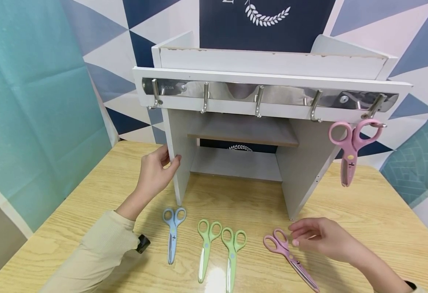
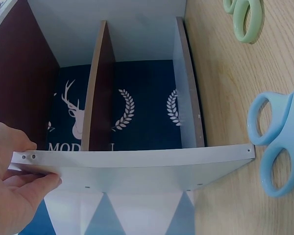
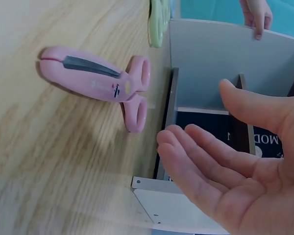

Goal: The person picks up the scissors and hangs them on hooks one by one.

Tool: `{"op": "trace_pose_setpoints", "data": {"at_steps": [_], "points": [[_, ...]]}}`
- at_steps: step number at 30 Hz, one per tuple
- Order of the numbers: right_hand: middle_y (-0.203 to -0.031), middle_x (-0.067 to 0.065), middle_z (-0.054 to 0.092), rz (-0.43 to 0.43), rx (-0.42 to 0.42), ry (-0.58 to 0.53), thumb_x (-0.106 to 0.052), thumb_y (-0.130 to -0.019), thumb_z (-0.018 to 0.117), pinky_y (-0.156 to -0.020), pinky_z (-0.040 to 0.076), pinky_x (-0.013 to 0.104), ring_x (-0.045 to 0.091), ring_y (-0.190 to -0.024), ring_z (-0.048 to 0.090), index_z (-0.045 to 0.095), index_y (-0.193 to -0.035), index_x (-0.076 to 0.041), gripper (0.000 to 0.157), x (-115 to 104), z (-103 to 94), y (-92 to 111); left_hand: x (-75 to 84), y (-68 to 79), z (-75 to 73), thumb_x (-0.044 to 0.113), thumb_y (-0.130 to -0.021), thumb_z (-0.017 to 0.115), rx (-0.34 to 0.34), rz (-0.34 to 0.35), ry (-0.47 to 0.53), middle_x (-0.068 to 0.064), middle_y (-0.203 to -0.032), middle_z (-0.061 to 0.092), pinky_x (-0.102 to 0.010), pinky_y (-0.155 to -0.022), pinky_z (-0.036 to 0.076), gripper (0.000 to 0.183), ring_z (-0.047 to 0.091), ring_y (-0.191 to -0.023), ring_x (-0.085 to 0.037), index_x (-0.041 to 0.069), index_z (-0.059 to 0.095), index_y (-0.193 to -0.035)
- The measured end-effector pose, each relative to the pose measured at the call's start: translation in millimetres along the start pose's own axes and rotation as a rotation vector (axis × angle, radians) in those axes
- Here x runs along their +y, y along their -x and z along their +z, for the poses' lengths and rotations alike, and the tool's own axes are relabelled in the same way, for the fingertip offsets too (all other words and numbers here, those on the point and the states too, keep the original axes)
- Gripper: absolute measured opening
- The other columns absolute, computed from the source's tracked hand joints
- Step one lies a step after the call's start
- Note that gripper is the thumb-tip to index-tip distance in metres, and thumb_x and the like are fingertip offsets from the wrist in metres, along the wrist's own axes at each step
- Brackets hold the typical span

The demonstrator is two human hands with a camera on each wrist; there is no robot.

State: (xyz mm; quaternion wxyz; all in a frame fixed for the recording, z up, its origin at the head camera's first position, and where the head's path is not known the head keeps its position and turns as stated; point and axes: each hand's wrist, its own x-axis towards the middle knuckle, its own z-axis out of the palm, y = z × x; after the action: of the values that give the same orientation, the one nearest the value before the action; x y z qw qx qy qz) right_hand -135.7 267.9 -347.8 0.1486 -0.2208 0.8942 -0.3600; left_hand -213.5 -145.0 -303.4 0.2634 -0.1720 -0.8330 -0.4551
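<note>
My left hand [image 1: 156, 169] pinches the front edge of the left side panel of a white shelf unit [image 1: 232, 91], thumb on the inner side and fingers outside. In the left wrist view, that panel [image 2: 137, 159] passes between thumb and fingers. My right hand [image 1: 323, 238] hovers with loosely bent fingers and holds nothing. Just left of it, pink scissors [image 1: 281, 246] lie on the table, handles toward the shelf. In the right wrist view, a gap separates the hand [image 3: 235, 171] from those scissors [image 3: 98, 81]. Another pair of pink scissors [image 1: 353, 142] hangs by one loop from the rightmost hook.
Blue scissors [image 1: 172, 232] and two green pairs, one left [image 1: 207, 244] and one right [image 1: 233, 248], lie before the shelf on the wooden table [image 1: 250, 195]. Several metal hooks [image 1: 259, 99] project from the shelf's front rail. A patterned wall stands behind.
</note>
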Motion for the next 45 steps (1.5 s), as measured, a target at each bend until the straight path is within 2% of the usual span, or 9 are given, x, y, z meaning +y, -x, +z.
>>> {"op": "trace_pose_setpoints", "data": {"at_steps": [8, 16, 21, 31, 39, 45], "points": [[-0.093, 0.005, 0.069, 0.021, -0.013, 0.063, -0.017, -0.086, 0.069, -0.067, 0.056, 0.016, -0.009, -0.077, 0.059, 0.065, -0.109, 0.006, 0.032, 0.1, 6.0, 1.5, 0.8, -0.1, -0.2, 0.002, -0.088, 0.06, 0.001, -0.003, -0.004, -0.025, -0.109, 0.07, -0.042, -0.089, 0.057, 0.029, 0.07, -0.102, -0.033, -0.008, 0.063, -0.115], [-0.082, -0.005, 0.067, -0.003, -0.009, 0.141, -0.025, -0.083, 0.073, -0.062, 0.054, 0.015, -0.008, -0.069, 0.057, 0.069, -0.096, -0.004, 0.026, -1.0, 11.8, 4.4, 1.9, -0.7, -0.5, 0.003, -0.087, 0.06, 0.0, 0.0, -0.008, -0.025, -0.107, 0.07, -0.041, -0.089, 0.058, 0.029, 0.07, -0.101, -0.033, -0.009, 0.063, -0.114], [-0.077, -0.01, 0.065, 0.023, -0.01, 0.147, -0.031, -0.082, 0.074, -0.059, 0.053, 0.015, -0.008, -0.065, 0.056, 0.07, -0.091, -0.009, 0.025, -1.3, 14.5, 4.7, 2.6, -1.4, -0.7, 0.003, -0.087, 0.06, 0.001, 0.0, -0.011, -0.025, -0.107, 0.07, -0.041, -0.089, 0.057, 0.028, 0.07, -0.102, -0.033, -0.009, 0.063, -0.113], [-0.07, -0.012, 0.063, 0.038, -0.02, 0.176, -0.02, -0.078, 0.077, -0.054, 0.048, 0.015, -0.008, -0.062, 0.052, 0.07, -0.083, -0.011, 0.012, -0.2, 15.2, 7.1, 2.6, -1.5, -0.7, 0.003, -0.087, 0.06, -0.002, -0.002, -0.004, -0.025, -0.11, 0.07, -0.042, -0.089, 0.057, 0.03, 0.069, -0.104, -0.033, -0.009, 0.063, -0.115], [-0.071, -0.007, 0.062, 0.042, -0.04, 0.164, -0.017, -0.069, 0.084, -0.054, 0.048, 0.015, -0.007, -0.063, 0.05, 0.066, -0.083, -0.007, 0.024, 5.3, 18.9, 8.3, 2.0, -0.8, -0.6, 0.003, -0.088, 0.06, -0.001, -0.002, -0.007, -0.025, -0.109, 0.07, -0.042, -0.088, 0.058, 0.029, 0.07, -0.102, -0.033, -0.008, 0.063, -0.115], [-0.067, -0.007, 0.059, 0.046, -0.017, 0.173, -0.012, -0.066, 0.084, -0.05, 0.046, 0.015, -0.006, -0.059, 0.047, 0.065, -0.08, -0.008, 0.024, 5.7, 25.0, 7.2, 2.0, 0.0, -0.7, 0.003, -0.088, 0.06, -0.007, -0.01, -0.008, -0.024, -0.11, 0.07, -0.042, -0.089, 0.057, 0.029, 0.07, -0.102, -0.033, -0.008, 0.063, -0.115]]}}
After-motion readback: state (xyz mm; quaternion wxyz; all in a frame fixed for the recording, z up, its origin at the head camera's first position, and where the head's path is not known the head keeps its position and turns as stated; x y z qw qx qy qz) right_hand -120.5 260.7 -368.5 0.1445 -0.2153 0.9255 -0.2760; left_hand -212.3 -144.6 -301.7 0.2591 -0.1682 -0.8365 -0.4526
